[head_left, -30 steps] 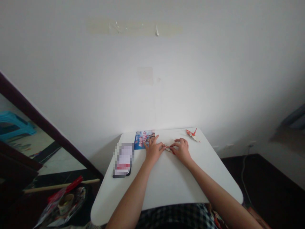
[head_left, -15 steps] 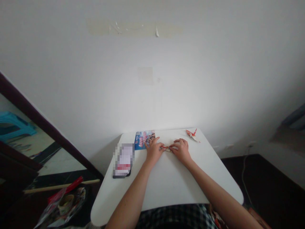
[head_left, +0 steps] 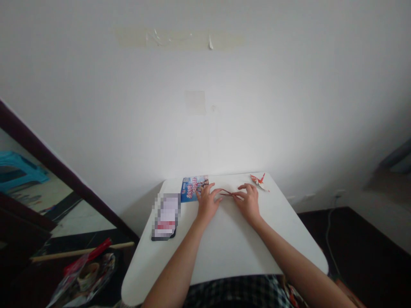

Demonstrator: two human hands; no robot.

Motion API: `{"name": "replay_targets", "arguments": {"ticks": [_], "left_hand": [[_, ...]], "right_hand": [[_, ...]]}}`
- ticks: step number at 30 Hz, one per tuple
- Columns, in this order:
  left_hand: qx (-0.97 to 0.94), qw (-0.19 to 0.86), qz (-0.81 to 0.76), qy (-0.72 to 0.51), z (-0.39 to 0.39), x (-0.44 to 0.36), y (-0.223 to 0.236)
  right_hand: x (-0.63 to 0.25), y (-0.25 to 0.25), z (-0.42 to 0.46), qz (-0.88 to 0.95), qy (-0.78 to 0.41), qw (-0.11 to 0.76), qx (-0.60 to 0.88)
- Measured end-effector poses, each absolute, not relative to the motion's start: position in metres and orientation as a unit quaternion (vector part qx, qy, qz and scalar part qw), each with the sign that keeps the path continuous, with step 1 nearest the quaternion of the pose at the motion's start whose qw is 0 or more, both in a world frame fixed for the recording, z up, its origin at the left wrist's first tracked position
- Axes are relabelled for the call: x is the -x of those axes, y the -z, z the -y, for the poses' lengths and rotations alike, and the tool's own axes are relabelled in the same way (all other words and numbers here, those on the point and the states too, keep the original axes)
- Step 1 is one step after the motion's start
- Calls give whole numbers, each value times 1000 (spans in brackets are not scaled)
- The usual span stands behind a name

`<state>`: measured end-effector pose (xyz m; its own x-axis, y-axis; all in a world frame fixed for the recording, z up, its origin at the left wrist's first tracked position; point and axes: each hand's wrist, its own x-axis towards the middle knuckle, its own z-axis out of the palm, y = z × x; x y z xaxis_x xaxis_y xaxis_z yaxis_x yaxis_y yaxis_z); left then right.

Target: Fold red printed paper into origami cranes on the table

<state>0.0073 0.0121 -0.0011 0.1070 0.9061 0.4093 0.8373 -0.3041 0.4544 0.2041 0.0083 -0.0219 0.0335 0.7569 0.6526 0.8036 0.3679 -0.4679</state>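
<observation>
Between my hands is a small folded paper point(head_left: 227, 193) with reddish edges, just above the white tabletop. My right hand point(head_left: 249, 202) pinches its right end between thumb and fingers. At its left end, my left hand point(head_left: 208, 204) holds it with the thumb and index finger, the other fingers spread over a blue printed leaflet point(head_left: 189, 190). The fingers hide part of the paper. Beyond my right hand lies a red and white origami crane point(head_left: 259, 181).
A phone point(head_left: 167, 216), its screen blurred out, lies at the left of the white table point(head_left: 231, 252). The wall point(head_left: 257, 107) rises right behind the table. On the floor at lower left stands a bag-lined bin point(head_left: 88, 278); a blue plastic stool point(head_left: 24, 169) shows at far left.
My hands have moved slightly apart, and the folded paper between them now looks longer and thinner. My left thumb and index finger have opened wider. The crane, leaflet and phone stay put.
</observation>
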Motion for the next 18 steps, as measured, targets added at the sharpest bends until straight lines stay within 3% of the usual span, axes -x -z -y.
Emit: {"name": "replay_targets", "arguments": {"ticks": [18], "left_hand": [[-717,59,-639,-273,-12,-10,6]], "right_hand": [[-189,7,3,788,14,299,539]]}}
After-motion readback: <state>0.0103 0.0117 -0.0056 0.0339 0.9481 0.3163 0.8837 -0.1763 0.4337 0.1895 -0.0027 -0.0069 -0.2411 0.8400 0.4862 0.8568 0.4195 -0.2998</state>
